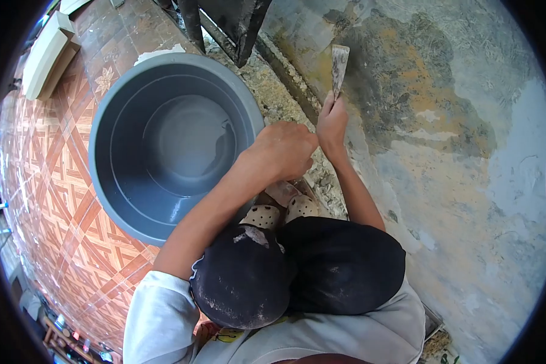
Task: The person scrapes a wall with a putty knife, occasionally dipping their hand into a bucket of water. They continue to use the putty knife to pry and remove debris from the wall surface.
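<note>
My right hand [332, 124] grips a putty knife [340, 64], its blade pointing away from me and smeared with whitish material. The blade lies against or close over the patchy plastered wall [431, 85] on the right. My left hand [284, 147] is curled closed near the right rim of a large grey basin [118, 209]; its fingertips are turned away, and I cannot tell what they hold. Shallow cloudy water [191, 136] sits in the bottom of the basin.
My knees in dark trousers [340, 267] and dotted footwear [300, 207] are just below my hands. A rough, crumbly strip [267, 91] runs along the wall's base. Dark metal legs [246, 30] stand ahead, and a cardboard piece [48, 57] lies on the patterned floor [54, 200].
</note>
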A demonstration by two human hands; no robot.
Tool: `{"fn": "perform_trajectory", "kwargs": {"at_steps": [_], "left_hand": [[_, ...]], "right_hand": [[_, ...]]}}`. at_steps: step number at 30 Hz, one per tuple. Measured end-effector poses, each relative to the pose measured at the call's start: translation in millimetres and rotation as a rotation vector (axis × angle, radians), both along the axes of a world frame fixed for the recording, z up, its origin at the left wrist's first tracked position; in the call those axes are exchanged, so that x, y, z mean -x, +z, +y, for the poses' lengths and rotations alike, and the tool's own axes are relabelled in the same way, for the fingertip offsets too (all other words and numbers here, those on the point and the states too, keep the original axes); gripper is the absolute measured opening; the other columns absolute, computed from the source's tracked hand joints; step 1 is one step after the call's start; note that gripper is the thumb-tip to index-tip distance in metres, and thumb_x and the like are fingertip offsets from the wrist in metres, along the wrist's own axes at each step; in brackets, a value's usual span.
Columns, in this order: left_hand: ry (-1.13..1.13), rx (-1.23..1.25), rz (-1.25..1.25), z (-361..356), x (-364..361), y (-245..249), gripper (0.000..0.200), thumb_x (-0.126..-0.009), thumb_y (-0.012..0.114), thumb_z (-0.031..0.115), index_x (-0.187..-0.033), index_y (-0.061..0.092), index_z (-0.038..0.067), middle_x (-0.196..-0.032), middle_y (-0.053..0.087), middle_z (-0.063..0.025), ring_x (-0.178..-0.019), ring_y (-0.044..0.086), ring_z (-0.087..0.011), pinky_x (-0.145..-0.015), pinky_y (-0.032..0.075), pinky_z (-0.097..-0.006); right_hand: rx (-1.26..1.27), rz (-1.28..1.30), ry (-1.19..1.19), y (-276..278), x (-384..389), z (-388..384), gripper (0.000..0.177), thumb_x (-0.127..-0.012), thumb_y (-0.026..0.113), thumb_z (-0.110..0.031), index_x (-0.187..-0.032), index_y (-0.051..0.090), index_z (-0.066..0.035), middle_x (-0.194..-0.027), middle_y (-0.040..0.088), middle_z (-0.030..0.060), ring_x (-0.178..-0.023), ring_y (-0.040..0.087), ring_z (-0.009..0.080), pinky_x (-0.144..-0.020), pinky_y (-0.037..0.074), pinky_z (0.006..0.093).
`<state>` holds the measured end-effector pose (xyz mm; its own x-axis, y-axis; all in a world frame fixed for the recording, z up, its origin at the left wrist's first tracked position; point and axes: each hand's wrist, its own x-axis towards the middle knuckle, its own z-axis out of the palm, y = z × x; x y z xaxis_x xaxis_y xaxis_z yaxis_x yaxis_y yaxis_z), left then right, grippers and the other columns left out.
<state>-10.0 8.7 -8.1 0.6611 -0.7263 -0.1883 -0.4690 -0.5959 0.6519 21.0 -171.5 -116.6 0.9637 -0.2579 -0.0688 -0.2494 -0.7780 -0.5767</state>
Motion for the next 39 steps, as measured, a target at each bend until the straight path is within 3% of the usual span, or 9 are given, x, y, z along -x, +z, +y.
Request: {"fn": "perform_trajectory", "kwargs": {"at_steps": [8,11,14,17,20,23,29,35,39], "left_hand": [[-0.030,-0.041,0.024,-3.2,-0.3,2.7,0.027,-0.080,0.064,0.028,-0.081,0.065,0.001,-0.085,0.063,-0.0181,-0.088,0.062,-0.0356,-0.078,0.048,-0.0446],[-0.028,-0.026,-0.001,-2.5,-1.0,0.2,0.028,-0.080,0.064,0.028,-0.081,0.065,0.000,-0.085,0.063,-0.0186,-0.088,0.062,-0.0355,-0.077,0.048,-0.0444],[-0.016,-0.032,-0.004,-2.0,1.7,-1.3,0.028,-0.080,0.064,0.028,-0.082,0.064,0.000,-0.085,0.063,-0.0186,-0.088,0.062,-0.0352,-0.078,0.048,-0.0442],[-0.033,-0.034,0.006,-2.4,-3.1,2.1,0.028,-0.080,0.064,0.028,-0.084,0.064,0.000,-0.085,0.063,-0.0184,-0.088,0.062,-0.0352,-0.079,0.048,-0.0441],[-0.001,-0.018,0.000,-1.2,-2.1,0.0,0.028,-0.081,0.064,0.028,-0.083,0.064,0.000,-0.085,0.063,-0.0185,-0.088,0.062,-0.0354,-0.079,0.048,-0.0442],[-0.012,-0.020,0.015,-3.5,-3.2,1.2,0.029,-0.081,0.064,0.028,-0.082,0.064,0.000,-0.084,0.063,-0.0190,-0.088,0.062,-0.0357,-0.079,0.048,-0.0444],[-0.020,-0.025,0.002,-4.3,-1.4,-1.3,0.031,-0.081,0.065,0.029,-0.081,0.065,-0.002,-0.082,0.064,-0.0200,-0.086,0.063,-0.0365,-0.076,0.049,-0.0449],[0.003,-0.007,-0.024,-5.2,0.9,-2.0,0.031,-0.080,0.065,0.029,-0.079,0.065,-0.002,-0.080,0.065,-0.0199,-0.083,0.064,-0.0368,-0.075,0.050,-0.0450],[-0.009,0.004,-0.017,-3.3,-0.5,1.3,0.030,-0.080,0.065,0.028,-0.079,0.065,-0.002,-0.080,0.065,-0.0192,-0.084,0.064,-0.0366,-0.075,0.051,-0.0448]], "right_hand": [[-0.025,-0.051,-0.083,14.6,7.4,-0.2,0.033,-0.100,0.038,-0.026,-0.097,0.051,0.004,-0.070,0.058,0.0280,-0.070,0.058,0.0463,-0.063,0.041,0.0534],[0.187,-0.112,0.080,-16.8,6.1,-13.4,0.032,-0.100,0.037,-0.025,-0.096,0.049,0.004,-0.067,0.057,0.0271,-0.065,0.057,0.0463,-0.059,0.041,0.0531],[-0.029,-0.125,-0.102,26.4,5.8,4.6,0.033,-0.100,0.036,-0.025,-0.094,0.050,0.005,-0.069,0.057,0.0283,-0.067,0.056,0.0477,-0.060,0.040,0.0538],[0.204,-0.038,0.046,-1.9,-1.7,-9.8,0.035,-0.100,0.036,-0.025,-0.094,0.051,0.005,-0.067,0.057,0.0281,-0.066,0.057,0.0466,-0.060,0.041,0.0529],[-0.040,-0.133,-0.113,30.7,5.7,13.9,0.037,-0.100,0.036,-0.027,-0.093,0.054,0.005,-0.068,0.056,0.0289,-0.070,0.058,0.0461,-0.065,0.041,0.0531],[0.121,0.041,0.077,-7.2,2.4,-20.1,0.038,-0.100,0.038,-0.028,-0.090,0.054,0.004,-0.068,0.057,0.0250,-0.067,0.060,0.0392,-0.063,0.044,0.0478],[-0.638,0.309,-0.079,-10.7,56.8,-51.8,0.028,-0.098,0.046,-0.026,-0.092,0.054,0.001,-0.071,0.058,0.0079,-0.066,0.059,0.0146,-0.056,0.048,0.0329],[-0.551,0.335,0.029,89.0,44.3,-32.2,0.027,-0.097,0.048,-0.021,-0.113,0.036,-0.002,-0.066,0.053,0.0054,-0.047,0.051,0.0110,-0.038,0.044,0.0237],[-0.231,0.358,0.148,108.2,16.6,-31.8,0.034,-0.095,0.049,-0.018,-0.119,0.033,0.000,-0.065,0.053,0.0072,-0.042,0.050,0.0131,-0.040,0.047,0.0287]]}}
